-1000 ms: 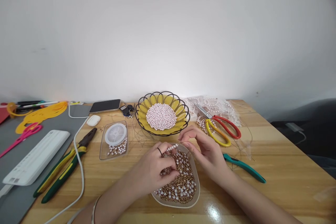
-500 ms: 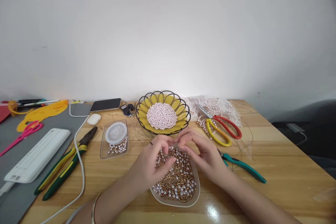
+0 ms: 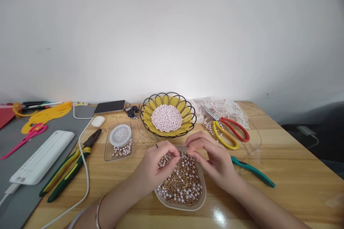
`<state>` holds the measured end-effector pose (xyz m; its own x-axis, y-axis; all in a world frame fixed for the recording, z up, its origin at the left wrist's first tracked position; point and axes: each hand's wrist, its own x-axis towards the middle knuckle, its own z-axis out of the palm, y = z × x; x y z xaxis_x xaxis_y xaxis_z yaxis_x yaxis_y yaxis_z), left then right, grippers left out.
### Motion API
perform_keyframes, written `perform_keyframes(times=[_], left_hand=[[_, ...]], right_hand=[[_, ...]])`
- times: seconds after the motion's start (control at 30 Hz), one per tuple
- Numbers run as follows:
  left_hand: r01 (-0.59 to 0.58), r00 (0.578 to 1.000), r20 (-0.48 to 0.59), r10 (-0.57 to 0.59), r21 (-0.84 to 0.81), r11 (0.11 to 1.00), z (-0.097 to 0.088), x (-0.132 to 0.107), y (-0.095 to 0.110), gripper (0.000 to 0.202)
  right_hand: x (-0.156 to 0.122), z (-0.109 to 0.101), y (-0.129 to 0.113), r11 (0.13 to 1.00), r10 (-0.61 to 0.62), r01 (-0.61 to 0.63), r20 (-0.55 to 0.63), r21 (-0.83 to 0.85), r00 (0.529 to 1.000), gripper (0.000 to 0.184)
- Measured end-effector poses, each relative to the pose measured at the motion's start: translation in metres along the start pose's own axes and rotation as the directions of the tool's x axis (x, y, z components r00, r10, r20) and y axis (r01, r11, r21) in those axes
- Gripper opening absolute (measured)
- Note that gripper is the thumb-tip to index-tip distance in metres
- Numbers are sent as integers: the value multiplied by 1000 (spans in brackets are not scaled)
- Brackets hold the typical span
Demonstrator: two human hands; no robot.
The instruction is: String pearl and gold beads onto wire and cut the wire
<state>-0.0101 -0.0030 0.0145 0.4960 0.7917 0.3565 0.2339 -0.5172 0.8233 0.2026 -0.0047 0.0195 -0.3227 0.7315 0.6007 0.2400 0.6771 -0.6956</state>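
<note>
My left hand (image 3: 162, 164) is over the left side of a pale tray (image 3: 203, 182) full of gold and pearly white beads (image 3: 185, 182). Its thumb and forefinger are pinched together, and what lies between them is too small to make out. Facing it across the tray, my right hand (image 3: 211, 157) pinches too, its fingertips a short gap from the left ones. Something very fine may run between them, but I cannot tell. Just behind both hands stands a yellow basket with a black rim (image 3: 189, 132), holding small pinkish pearl beads (image 3: 166, 118).
On the right lie red-and-yellow-handled scissors (image 3: 228, 132), teal-handled pliers (image 3: 254, 171) and bagged bead strands (image 3: 225, 109). Left are a clear box (image 3: 107, 152) with a spool (image 3: 120, 135), green-and-yellow pliers (image 3: 71, 166), a white power strip (image 3: 41, 157), its cable (image 3: 85, 164) and pink scissors (image 3: 25, 139).
My left thumb and forefinger have closed into a pinch, where they were apart. The two hands' fingertips have separated slightly and come a little lower over the tray. The view has shifted a bit.
</note>
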Motion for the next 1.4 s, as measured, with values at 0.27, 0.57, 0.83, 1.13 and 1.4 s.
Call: perform_keyframes(times=[0.27,0.57,0.83,1.13,1.4], left_hand=[[-2,1000,1,2,-99,995,-1,2,3,9],[80,995,73,-64,-247,966,-2,2,1,11],[130,991,20,-131,-353,927,-1,8,-7,12],[217,968,-12,-251,-468,857,-6,9,-6,14],[161,968,-82,-239,-528,834,-6,8,-6,9]], right_hand=[[1,0,-1,999,11,-12,15,39,1000,12],[0,1,-3,994,27,-35,79,107,997,14],[1,2,3,993,45,-51,56,111,997,9],[3,2,6,991,128,-127,54,-29,990,9],[3,-3,11,957,105,-46,195,-286,975,15]])
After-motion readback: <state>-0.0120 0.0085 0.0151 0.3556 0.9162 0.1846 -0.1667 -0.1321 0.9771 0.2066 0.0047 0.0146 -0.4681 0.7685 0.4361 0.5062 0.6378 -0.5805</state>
